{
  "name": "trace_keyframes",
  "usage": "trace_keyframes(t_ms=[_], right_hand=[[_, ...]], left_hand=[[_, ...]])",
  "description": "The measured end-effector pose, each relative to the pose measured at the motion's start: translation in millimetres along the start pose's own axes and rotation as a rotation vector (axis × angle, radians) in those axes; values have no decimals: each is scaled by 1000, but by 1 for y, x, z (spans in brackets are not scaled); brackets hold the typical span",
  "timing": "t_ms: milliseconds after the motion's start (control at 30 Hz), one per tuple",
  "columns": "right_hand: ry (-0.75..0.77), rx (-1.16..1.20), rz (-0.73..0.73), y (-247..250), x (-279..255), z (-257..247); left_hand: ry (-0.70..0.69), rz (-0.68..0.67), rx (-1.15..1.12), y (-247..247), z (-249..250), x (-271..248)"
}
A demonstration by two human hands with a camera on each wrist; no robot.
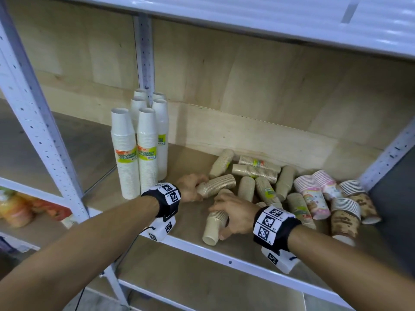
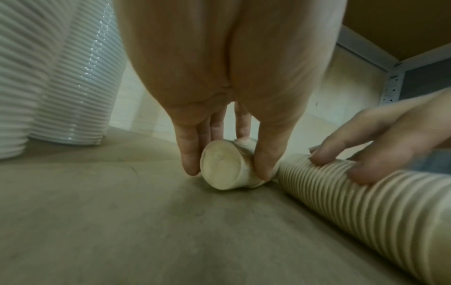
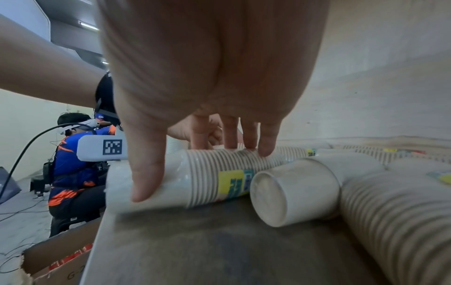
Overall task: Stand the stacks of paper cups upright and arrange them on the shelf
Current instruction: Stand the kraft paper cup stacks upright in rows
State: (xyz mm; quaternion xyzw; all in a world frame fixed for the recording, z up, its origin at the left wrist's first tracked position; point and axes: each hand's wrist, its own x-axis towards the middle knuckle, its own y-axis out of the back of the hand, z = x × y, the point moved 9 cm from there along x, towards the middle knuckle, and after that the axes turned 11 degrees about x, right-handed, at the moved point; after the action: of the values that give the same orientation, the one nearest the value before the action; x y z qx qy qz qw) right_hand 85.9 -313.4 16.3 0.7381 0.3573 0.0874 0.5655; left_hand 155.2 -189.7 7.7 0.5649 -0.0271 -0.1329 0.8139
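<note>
Several white cup stacks [image 1: 139, 151] stand upright at the left of the shelf board [image 1: 186, 232]; they show blurred in the left wrist view [image 2: 66, 86]. A heap of beige cup stacks [image 1: 258, 173] lies on its side further right. My left hand [image 1: 195, 187] [image 2: 227, 171] pinches the base end of one lying beige stack [image 1: 219, 184] [image 2: 220, 169] between thumb and fingers. My right hand [image 1: 224, 223] [image 3: 205, 173] grips a second lying beige stack [image 1: 213, 227] [image 3: 209, 181] near the front edge, thumb on one side and fingers over the top.
Pink patterned cup stacks [image 1: 314, 196] and brown patterned ones [image 1: 345, 216] lie at the far right. White perforated posts [image 1: 45, 140] and an upper shelf [image 1: 292, 21] frame the bay. Another person in a blue shirt [image 3: 70, 164] sits beyond, near a cardboard box [image 3: 61, 260].
</note>
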Motion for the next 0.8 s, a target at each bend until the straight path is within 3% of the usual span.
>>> trace_keyframes(t_ms=[433,633,800], right_hand=[[102,-135,0,-8,7,-34],[99,11,134,34,5,-45],[-3,161,309,88,-1,-36]], left_hand=[[-34,-21,37,10,-5,0],[-36,-13,39,43,-3,2],[-30,58,25,81,4,8]])
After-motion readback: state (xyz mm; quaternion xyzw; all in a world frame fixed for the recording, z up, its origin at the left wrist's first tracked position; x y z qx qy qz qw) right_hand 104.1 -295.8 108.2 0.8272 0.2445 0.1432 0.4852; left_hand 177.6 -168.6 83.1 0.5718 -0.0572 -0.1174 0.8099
